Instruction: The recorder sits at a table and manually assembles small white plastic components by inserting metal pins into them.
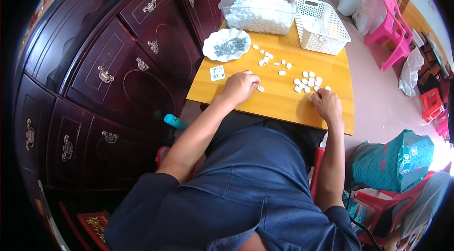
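Left hand (240, 86): rests knuckles-up on the wooden counter (283, 104), fingers curled under; whether they grip anything cannot be told. One small white piece (260, 89) lies just beside it at 3 o'clock.

Right hand (326, 103): on the counter near its front edge, fingers bent down at the cluster of white pieces (306, 82), which sits at 11 o'clock from it; fingertips hidden, so a grip cannot be told.

Loose white pieces (272, 60): scattered at 12 o'clock from the left hand, mid-counter.

White scalloped dish (226, 44): at 11 o'clock from the left hand, holding small grey metal parts.

Clear plastic tub (259, 9): far side of counter, full of white pieces.

White lattice basket (322, 26): touching the tub at its 3 o'clock.

Small printed card (217, 73): at 10 o'clock from the left hand.

Dark wooden cabinet (118, 71): at 9 o'clock from the counter
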The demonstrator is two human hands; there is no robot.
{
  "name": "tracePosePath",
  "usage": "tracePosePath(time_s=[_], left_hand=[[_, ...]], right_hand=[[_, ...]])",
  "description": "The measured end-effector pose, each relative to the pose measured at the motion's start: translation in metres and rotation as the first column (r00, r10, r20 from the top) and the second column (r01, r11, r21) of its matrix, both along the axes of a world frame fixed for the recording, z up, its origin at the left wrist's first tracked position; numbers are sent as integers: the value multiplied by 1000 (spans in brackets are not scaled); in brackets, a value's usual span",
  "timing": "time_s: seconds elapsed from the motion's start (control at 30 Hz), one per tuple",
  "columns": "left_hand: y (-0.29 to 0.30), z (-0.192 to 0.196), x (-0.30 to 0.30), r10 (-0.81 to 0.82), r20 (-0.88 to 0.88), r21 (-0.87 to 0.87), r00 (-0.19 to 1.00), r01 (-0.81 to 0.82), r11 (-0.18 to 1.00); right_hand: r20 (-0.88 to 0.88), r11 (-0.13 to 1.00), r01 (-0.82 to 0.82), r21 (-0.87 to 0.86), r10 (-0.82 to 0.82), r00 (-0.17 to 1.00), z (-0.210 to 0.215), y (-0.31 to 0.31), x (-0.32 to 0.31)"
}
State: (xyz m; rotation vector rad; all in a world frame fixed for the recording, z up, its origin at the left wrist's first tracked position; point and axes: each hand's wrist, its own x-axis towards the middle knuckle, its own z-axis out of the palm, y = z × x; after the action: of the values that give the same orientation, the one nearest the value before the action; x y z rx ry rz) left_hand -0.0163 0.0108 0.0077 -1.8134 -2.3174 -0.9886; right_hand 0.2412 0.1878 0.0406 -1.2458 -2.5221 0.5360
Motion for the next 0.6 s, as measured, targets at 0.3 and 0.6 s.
tracePosePath(time_s=[0.3,0.6], left_hand=[[3,-1,13,1,-23,-19,1000,-1,1000],[10,-6,13,0,-94,-32,996,-3,999]], right_hand=[[-20,988,125,92,-123,992,-4,10,4],[-104,979,120,164,-103,989,-5,10,3]])
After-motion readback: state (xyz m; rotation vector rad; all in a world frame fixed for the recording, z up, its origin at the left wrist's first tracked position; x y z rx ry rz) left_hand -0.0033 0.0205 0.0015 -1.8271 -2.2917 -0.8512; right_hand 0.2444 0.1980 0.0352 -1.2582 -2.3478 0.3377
